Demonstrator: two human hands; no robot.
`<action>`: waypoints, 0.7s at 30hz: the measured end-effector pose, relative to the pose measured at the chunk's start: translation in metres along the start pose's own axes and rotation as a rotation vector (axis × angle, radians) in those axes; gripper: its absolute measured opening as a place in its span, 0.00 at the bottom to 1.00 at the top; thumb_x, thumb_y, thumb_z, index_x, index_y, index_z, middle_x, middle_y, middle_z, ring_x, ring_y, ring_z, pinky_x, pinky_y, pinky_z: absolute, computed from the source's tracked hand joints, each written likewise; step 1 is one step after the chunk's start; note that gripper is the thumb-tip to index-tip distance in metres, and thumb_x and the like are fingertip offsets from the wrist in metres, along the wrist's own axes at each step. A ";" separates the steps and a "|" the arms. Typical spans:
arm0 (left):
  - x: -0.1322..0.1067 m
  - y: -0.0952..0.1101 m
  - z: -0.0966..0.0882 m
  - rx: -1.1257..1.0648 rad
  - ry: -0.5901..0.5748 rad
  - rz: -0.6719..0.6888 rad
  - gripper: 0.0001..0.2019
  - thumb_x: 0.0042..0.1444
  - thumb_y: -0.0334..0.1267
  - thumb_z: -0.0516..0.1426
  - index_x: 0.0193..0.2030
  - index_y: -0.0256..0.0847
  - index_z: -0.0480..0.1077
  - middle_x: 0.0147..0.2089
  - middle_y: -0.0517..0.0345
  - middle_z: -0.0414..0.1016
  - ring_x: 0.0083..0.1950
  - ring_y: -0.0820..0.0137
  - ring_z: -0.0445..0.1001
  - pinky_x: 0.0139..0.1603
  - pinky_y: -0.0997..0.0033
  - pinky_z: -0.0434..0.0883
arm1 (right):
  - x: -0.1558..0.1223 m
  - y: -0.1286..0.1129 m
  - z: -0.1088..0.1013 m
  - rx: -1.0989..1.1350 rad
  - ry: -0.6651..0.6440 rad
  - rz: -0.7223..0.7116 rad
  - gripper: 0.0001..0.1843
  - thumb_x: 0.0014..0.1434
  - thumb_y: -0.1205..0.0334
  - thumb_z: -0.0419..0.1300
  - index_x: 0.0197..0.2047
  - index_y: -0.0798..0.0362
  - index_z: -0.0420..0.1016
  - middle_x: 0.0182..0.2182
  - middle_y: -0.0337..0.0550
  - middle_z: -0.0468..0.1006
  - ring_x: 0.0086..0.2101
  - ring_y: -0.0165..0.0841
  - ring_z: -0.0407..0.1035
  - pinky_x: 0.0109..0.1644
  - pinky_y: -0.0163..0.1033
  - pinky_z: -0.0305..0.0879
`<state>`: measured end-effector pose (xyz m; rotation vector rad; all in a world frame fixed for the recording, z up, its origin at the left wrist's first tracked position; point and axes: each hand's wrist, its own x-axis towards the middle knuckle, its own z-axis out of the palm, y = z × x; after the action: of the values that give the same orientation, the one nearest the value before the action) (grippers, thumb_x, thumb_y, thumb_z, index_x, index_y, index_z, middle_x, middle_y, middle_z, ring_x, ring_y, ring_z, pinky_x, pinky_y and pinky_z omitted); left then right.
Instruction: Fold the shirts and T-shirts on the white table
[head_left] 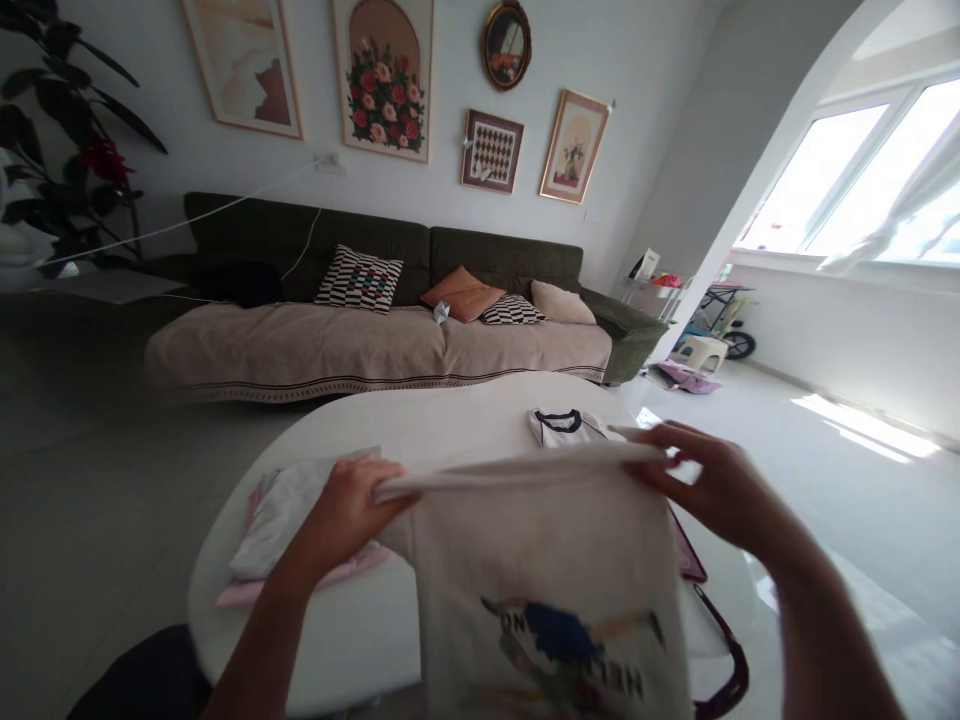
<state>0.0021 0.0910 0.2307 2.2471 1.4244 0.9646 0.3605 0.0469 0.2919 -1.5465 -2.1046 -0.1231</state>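
A light T-shirt [547,560] with a printed picture and lettering hangs between my two hands above the near side of the white table. My left hand [367,500] pinches the left end of its top edge, and my right hand [686,470] grips the right end. The edge between them is pulled nearly straight, and the lower part runs out of the picture. Beyond it, a white shirt with a dark neckband [566,425] lies on the table. To the left, a pile of white and pink clothes [277,520] sits partly behind my left forearm.
The rounded white table [352,425] stands before a green sofa [502,255] with a beige cover and several cushions. A dark red strap or handle [727,650] shows at the table's right, partly hidden by the shirt. Further right is tiled floor.
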 end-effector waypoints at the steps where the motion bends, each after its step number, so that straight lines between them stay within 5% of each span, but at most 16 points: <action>1: 0.015 -0.007 0.002 0.005 0.120 -0.031 0.08 0.47 0.40 0.58 0.23 0.39 0.68 0.24 0.62 0.71 0.29 0.73 0.66 0.34 0.76 0.61 | 0.021 0.009 0.012 -0.081 -0.068 0.017 0.07 0.53 0.58 0.56 0.32 0.51 0.71 0.25 0.39 0.72 0.25 0.29 0.64 0.26 0.33 0.57; 3: 0.047 -0.016 0.005 0.002 0.288 -0.066 0.06 0.45 0.38 0.58 0.24 0.39 0.68 0.24 0.62 0.70 0.30 0.72 0.67 0.32 0.77 0.60 | 0.057 0.022 0.034 -0.228 -0.019 0.087 0.06 0.53 0.60 0.55 0.33 0.51 0.71 0.26 0.38 0.73 0.25 0.29 0.64 0.25 0.32 0.53; 6: 0.084 -0.020 0.002 -0.013 0.408 -0.071 0.03 0.47 0.35 0.55 0.28 0.39 0.68 0.26 0.61 0.70 0.32 0.72 0.67 0.34 0.78 0.61 | 0.080 0.029 0.051 -0.328 0.321 0.145 0.08 0.56 0.60 0.52 0.37 0.51 0.70 0.31 0.40 0.73 0.30 0.31 0.65 0.25 0.32 0.50; 9: 0.095 -0.023 -0.003 -0.071 0.557 -0.028 0.04 0.47 0.32 0.52 0.30 0.38 0.67 0.28 0.62 0.69 0.32 0.73 0.66 0.34 0.78 0.62 | 0.072 0.029 0.059 -0.347 0.575 0.101 0.08 0.57 0.61 0.51 0.37 0.51 0.70 0.39 0.45 0.70 0.40 0.35 0.64 0.28 0.33 0.56; 11: 0.088 -0.028 0.003 -0.093 0.574 0.003 0.04 0.45 0.30 0.52 0.29 0.39 0.65 0.29 0.63 0.68 0.33 0.74 0.66 0.35 0.78 0.62 | 0.055 0.032 0.073 -0.354 0.593 0.039 0.07 0.57 0.63 0.51 0.36 0.53 0.70 0.46 0.48 0.67 0.48 0.39 0.59 0.35 0.37 0.62; 16: 0.030 -0.059 0.067 0.198 0.198 -0.112 0.17 0.37 0.20 0.48 0.33 0.41 0.66 0.32 0.61 0.69 0.38 0.70 0.68 0.39 0.75 0.62 | -0.012 0.050 0.158 -0.392 0.232 0.010 0.08 0.51 0.73 0.52 0.33 0.55 0.68 0.54 0.48 0.62 0.56 0.45 0.49 0.58 0.51 0.48; 21: -0.062 -0.090 0.124 0.346 -0.389 -0.262 0.22 0.38 0.19 0.49 0.37 0.45 0.71 0.38 0.59 0.73 0.46 0.68 0.69 0.45 0.72 0.62 | -0.100 0.065 0.226 -0.217 -0.297 0.201 0.16 0.47 0.77 0.49 0.36 0.53 0.68 0.35 0.44 0.73 0.42 0.36 0.64 0.51 0.43 0.54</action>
<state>0.0086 0.0887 0.0649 2.2316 1.7354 0.1927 0.3610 0.0660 0.0369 -2.0026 -2.1993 -0.0538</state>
